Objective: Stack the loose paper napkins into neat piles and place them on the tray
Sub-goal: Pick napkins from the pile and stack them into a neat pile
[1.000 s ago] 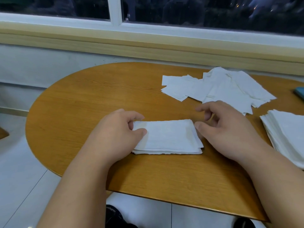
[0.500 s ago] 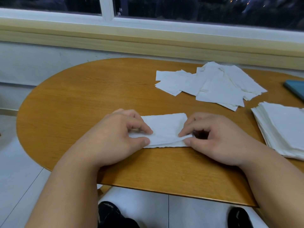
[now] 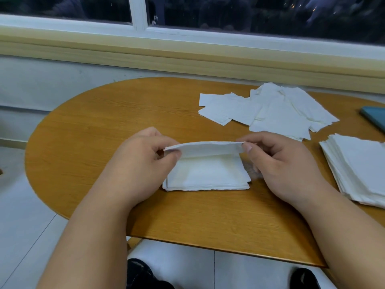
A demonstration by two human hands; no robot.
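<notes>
step in hand: squaring one batch of napkins. the small stack (image 3: 206, 176) lies on the table (image 3: 93, 126) directly in front of the person, between the two hands. its near edge rests on the table; its far edge is raised and curled toward the camera. the left hand (image 3: 143, 163) pinches the left end of that raised edge between thumb and forefinger. the right hand (image 3: 281, 163) pinches the right end the same way, its fingers (image 3: 260, 140) curled over the top of the paper. the near edges of the sheets look roughly aligned, with a slight step at the corners. the loose napkins (image 3: 270, 113) lie scattered and overlapping at the far side of the table, well apart from the hands. a squared pile (image 3: 358, 170) sits at the right edge of the view. a teal object (image 3: 375, 117) shows beyond it; whether this is the tray cannot be told. judgement: the task is partly done, with many sheets not yet gathered. next move calls for an even pinch at both ends, so thin sheets do not slide or fan, then a level set-down with edges flush before transfer to the tray.
</notes>
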